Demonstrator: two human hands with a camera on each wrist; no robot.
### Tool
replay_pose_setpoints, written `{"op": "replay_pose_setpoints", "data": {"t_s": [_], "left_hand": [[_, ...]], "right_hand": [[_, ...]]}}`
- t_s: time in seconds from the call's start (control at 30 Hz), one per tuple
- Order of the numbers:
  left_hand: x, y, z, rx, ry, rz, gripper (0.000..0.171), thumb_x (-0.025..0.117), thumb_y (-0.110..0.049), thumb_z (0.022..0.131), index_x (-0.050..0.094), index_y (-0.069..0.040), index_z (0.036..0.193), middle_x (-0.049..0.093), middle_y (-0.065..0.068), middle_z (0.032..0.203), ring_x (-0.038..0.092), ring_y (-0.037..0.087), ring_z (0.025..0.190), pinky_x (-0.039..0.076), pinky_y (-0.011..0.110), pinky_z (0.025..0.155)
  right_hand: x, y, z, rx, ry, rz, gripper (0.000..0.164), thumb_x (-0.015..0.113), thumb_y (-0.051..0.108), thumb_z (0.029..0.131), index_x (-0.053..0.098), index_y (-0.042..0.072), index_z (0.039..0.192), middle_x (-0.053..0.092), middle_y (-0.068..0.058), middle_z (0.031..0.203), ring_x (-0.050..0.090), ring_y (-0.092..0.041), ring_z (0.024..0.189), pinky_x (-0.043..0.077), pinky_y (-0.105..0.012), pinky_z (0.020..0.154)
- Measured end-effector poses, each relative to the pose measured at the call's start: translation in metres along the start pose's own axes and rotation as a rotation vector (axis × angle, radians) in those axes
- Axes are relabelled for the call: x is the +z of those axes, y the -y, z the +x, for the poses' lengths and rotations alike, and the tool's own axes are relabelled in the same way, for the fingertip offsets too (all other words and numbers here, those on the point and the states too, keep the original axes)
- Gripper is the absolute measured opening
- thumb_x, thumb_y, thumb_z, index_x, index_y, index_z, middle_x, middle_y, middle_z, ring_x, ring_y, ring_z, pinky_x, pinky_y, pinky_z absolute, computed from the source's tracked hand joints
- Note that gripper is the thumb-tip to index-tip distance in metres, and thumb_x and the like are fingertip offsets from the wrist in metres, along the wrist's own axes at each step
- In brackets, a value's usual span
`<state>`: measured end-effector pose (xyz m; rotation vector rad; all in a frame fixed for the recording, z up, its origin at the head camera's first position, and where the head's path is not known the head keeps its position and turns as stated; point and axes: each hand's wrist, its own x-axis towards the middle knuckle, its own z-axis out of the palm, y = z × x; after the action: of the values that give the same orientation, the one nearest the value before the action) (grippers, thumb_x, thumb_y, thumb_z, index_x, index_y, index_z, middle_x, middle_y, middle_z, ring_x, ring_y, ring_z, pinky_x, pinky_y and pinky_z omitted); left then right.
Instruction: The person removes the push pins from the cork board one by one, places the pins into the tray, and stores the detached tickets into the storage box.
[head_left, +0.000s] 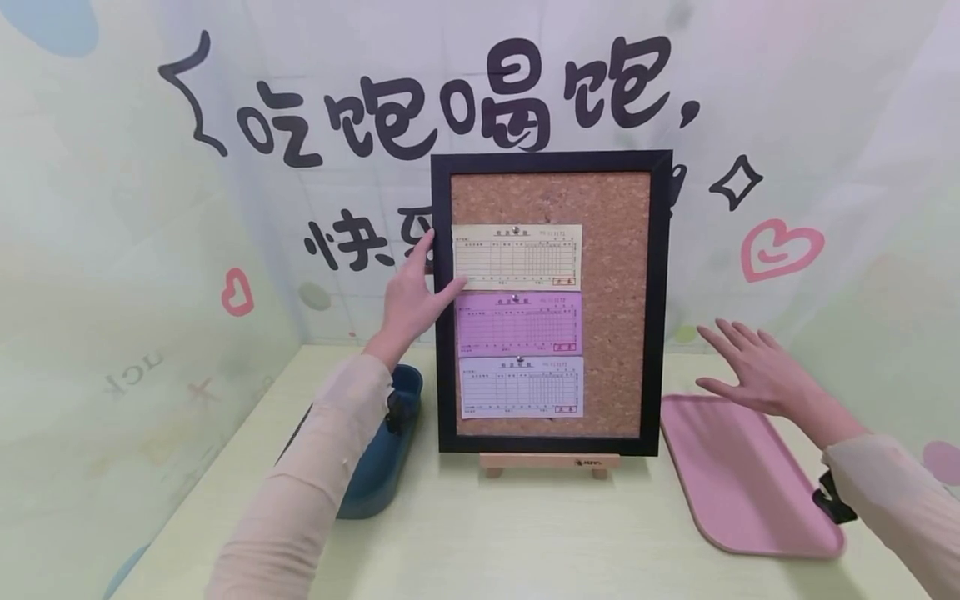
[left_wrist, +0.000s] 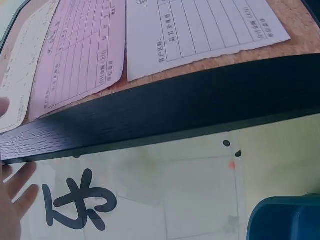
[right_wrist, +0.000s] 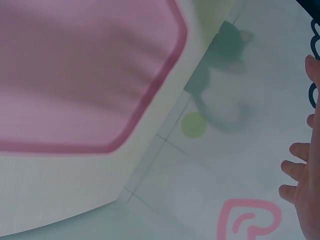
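A black-framed corkboard (head_left: 611, 333) stands upright on a small wooden easel (head_left: 551, 461). Pinned down its left side are a cream receipt slip (head_left: 517, 258), a purple slip (head_left: 519, 325) and a pale bluish-white slip (head_left: 521, 387), one above another. My left hand (head_left: 416, 296) grips the left side of the frame, thumb in front near the cream slip and fingers behind; the left wrist view shows the frame's dark edge (left_wrist: 175, 102) between them. Spread and holding nothing, my right hand (head_left: 765, 371) hovers over the far end of a pink tray (head_left: 750, 483).
A dark blue tray (head_left: 375, 479) lies on the table left of the board, partly hidden by my left forearm. The pale table (head_left: 555, 542) meets a printed wall cloth (head_left: 360, 50) close behind the board, with more cloth along both sides.
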<state>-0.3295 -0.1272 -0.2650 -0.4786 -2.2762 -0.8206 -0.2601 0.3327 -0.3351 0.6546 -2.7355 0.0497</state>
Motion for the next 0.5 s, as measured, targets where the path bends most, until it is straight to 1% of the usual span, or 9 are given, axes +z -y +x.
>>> {"op": "replay_pose_setpoints", "data": {"t_s": [0.2, 0.37, 0.5], "left_hand": [[0.006, -0.002, 0.002, 0.011, -0.056, 0.030, 0.077, 0.067, -0.033, 0.080, 0.028, -0.006, 0.141, 0.039, 0.014, 0.139, 0.059, 0.026, 0.094, 0.048, 0.037, 0.079], [0.010, -0.003, 0.003, 0.009, -0.090, 0.051, 0.079, 0.069, -0.032, 0.078, 0.029, -0.005, 0.141, 0.042, 0.015, 0.137, 0.058, 0.026, 0.086, 0.049, 0.037, 0.072], [0.011, -0.003, 0.003, -0.007, -0.094, 0.057, 0.079, 0.069, -0.032, 0.077, 0.030, -0.007, 0.141, 0.044, 0.016, 0.134, 0.056, 0.025, 0.076, 0.047, 0.037, 0.066]], "right_hand": [[-0.002, 0.003, 0.003, -0.029, -0.017, -0.020, 0.075, 0.062, 0.045, 0.079, 0.037, 0.002, 0.135, 0.036, -0.032, 0.133, 0.032, -0.048, 0.121, 0.021, -0.062, 0.096], [-0.003, 0.004, 0.005, -0.040, -0.021, -0.027, 0.075, 0.062, 0.045, 0.079, 0.036, 0.003, 0.136, 0.036, -0.032, 0.133, 0.032, -0.048, 0.120, 0.022, -0.062, 0.096], [-0.005, 0.003, 0.008, -0.062, -0.056, -0.027, 0.075, 0.064, 0.043, 0.078, 0.037, 0.001, 0.134, 0.037, -0.033, 0.132, 0.033, -0.050, 0.118, 0.024, -0.063, 0.094]]}}
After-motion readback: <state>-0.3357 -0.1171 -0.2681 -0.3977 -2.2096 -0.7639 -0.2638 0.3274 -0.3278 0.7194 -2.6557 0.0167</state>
